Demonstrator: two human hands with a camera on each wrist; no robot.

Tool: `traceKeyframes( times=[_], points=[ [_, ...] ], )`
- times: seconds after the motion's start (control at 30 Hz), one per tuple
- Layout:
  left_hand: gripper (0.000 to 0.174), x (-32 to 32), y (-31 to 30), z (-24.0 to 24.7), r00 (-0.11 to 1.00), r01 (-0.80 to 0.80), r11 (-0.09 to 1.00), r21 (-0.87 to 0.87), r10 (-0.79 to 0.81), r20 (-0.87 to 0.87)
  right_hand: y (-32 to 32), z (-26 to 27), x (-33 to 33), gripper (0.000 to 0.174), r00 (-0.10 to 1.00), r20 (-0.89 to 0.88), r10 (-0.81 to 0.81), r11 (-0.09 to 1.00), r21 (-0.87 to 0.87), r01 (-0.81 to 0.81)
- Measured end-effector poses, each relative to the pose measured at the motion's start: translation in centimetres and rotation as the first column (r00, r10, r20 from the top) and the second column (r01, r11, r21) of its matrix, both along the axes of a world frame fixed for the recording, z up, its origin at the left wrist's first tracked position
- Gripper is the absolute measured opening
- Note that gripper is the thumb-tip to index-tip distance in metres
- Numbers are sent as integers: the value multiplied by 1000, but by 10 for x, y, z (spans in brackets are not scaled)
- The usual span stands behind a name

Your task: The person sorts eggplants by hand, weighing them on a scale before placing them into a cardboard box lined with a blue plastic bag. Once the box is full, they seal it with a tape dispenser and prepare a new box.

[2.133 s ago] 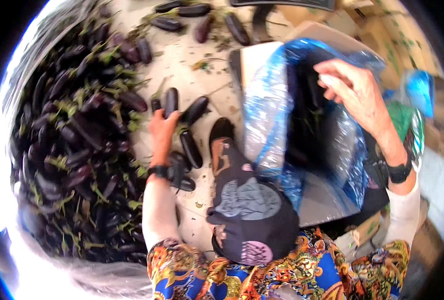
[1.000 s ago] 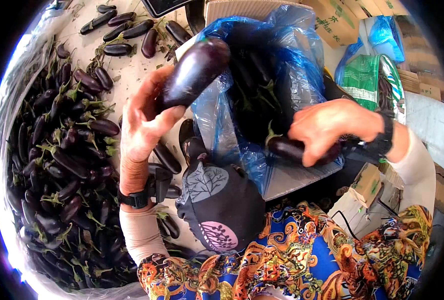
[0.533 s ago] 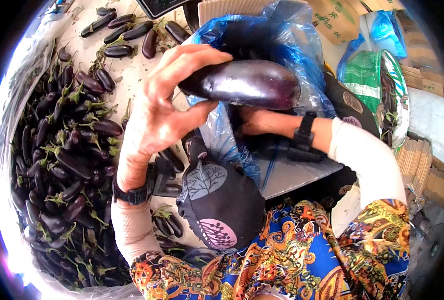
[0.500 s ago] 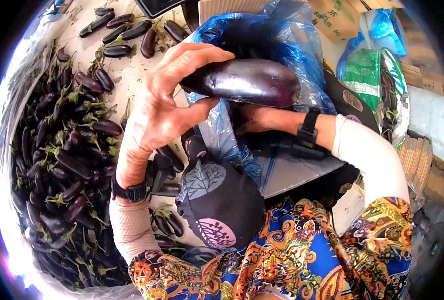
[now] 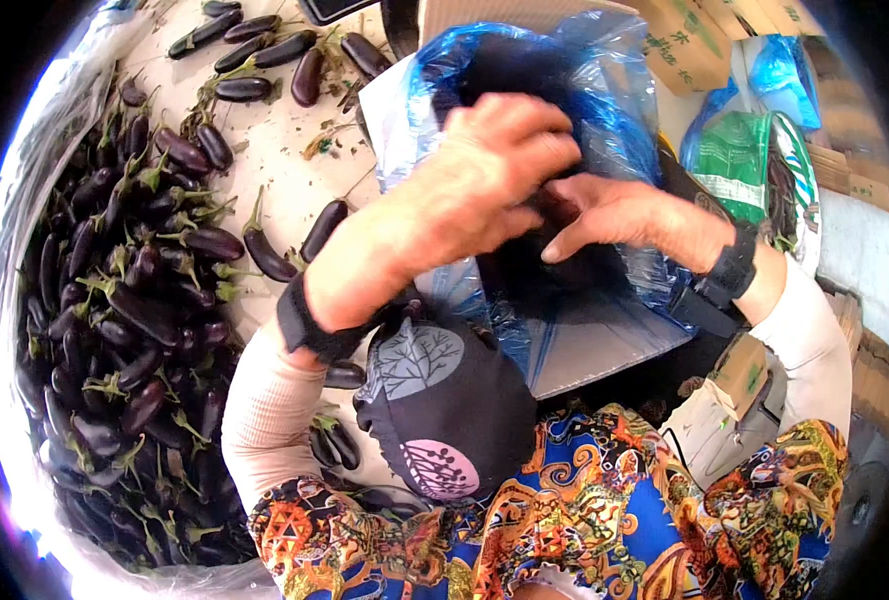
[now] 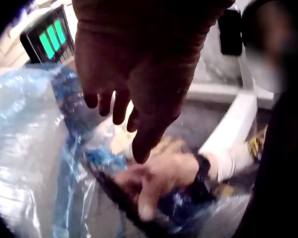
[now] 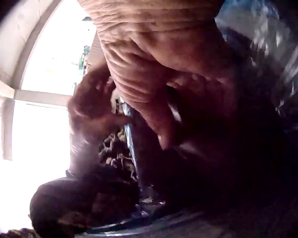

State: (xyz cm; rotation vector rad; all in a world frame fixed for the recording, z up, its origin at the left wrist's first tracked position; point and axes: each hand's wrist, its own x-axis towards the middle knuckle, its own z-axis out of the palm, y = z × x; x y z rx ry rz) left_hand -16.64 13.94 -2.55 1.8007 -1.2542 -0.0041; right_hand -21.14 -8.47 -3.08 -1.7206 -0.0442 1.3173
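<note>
My left hand (image 5: 504, 160) is over the blue plastic liner (image 5: 619, 120) of a carton (image 5: 604, 350). In the left wrist view, the fingers of that left hand (image 6: 134, 94) hang loosely with nothing between them. My right hand (image 5: 624, 215) is just beside it at the liner's mouth. Between its thumb and fingers it holds a dark eggplant (image 5: 558, 212), mostly hidden by both hands and shadow. The right wrist view shows the right hand's thumb (image 7: 161, 131) against this dark shape. The carton's inside is very dark.
A big heap of eggplants (image 5: 134, 330) lies on clear plastic at left. Several loose eggplants (image 5: 264, 50) are on the pale floor toward the back. A green-and-white sack (image 5: 739, 165) and flattened cardboard (image 5: 684, 40) stand at right. A capped head (image 5: 444, 400) fills the lower middle.
The left hand, which held a large eggplant over the liner, has moved right and let it go. The right hand has come up out of the carton to meet it.
</note>
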Motion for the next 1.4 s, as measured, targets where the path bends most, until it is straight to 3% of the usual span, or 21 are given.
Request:
traceKeyframes(
  times=[0.03, 0.07, 0.13, 0.17, 0.27, 0.3, 0.37, 0.47, 0.53, 0.67, 0.73, 0.8, 0.97, 1.0, 1.07, 1.13, 1.27, 1.3, 1.33, 1.37, 1.4],
  points=[
    [59, 3, 17, 14, 993, -95, 995, -7, 94, -69, 5, -10, -12, 48, 987, -14, -159, 981, 114, 159],
    [53, 9, 40, 24, 975, -206, 978, -31, 202, -94, 9, -14, -19, 48, 982, -1, -188, 966, -179, 185],
    [33, 6, 91, 9, 653, -575, 812, -104, 378, -656, 19, 12, -17, 53, 955, -150, -257, 925, -325, 198],
    [28, 5, 112, -2, 526, -726, 680, -103, 452, -720, 13, -14, -26, 51, 924, -145, -353, 920, -234, 315],
    [26, 1, 193, -107, 438, -782, 585, 215, 762, -478, 11, -58, -21, 62, 978, 2, -210, 886, -422, 191],
    [28, -8, 201, -131, 450, -733, 560, 386, 825, -343, 14, -71, -20, 64, 994, 108, 8, 864, -501, 47],
    [42, -33, 202, -194, 503, -657, 501, 563, 848, -168, 27, -98, -21, 67, 938, 180, 295, 782, -610, -129],
    [48, -54, 179, -236, 629, -487, 346, 802, 776, 46, 23, -110, -24, 56, 918, 198, 344, 782, -602, -163],
    [46, -59, 167, -237, 605, -572, 275, 773, 778, 171, 17, -95, -14, 51, 884, 217, 415, 788, -571, -231],
    [53, -48, 177, -202, 526, -669, 354, 653, 847, 80, 13, -59, 11, 46, 842, 100, 530, 699, -614, -367],
    [60, -38, 173, -134, 478, -764, 444, 468, 877, -52, 3, -30, 27, 48, 986, -48, 158, 823, -545, -158],
    [61, -29, 150, -43, 609, -752, 600, 271, 791, -63, -4, -3, 37, 62, 956, -160, -246, 925, -333, 182],
    [68, -16, 65, 41, 934, -323, 943, 77, 304, 188, 15, 54, 41, 68, 984, -140, -113, 939, 308, 152],
    [73, -21, 46, 52, 983, -183, 981, 69, 182, 25, 14, 52, 40, 69, 982, -174, -68, 890, 434, 138],
    [76, -20, 32, 36, 996, -85, 993, -86, 81, -45, 7, 59, 35, 76, 983, -149, -106, 914, 374, 155],
    [58, -15, 39, 14, 992, -99, 977, -188, 83, -91, 1, 58, 26, 86, 965, -210, -157, 926, 310, 218],
    [53, -23, 42, -21, 961, 40, 991, -126, -72, -265, 1, 26, 9, 79, 852, -443, -278, 923, 124, 365],
    [47, -22, 59, -11, 800, 61, 990, -126, -124, -587, 6, 27, 8, 73, 858, -413, -306, 937, 30, 348],
    [42, -19, 82, 6, 798, 2, 999, -32, -21, -602, 6, 25, 7, 67, 893, -379, -243, 965, -3, 262],
    [41, -23, 103, -6, 651, -177, 972, -153, -2, -759, 3, 25, 4, 65, 915, -337, -223, 975, -61, 215],
    [42, -26, 130, -2, 682, -400, 913, -85, 234, -693, 1, 27, 1, 62, 935, -290, -203, 977, -124, 174]
  ],
)
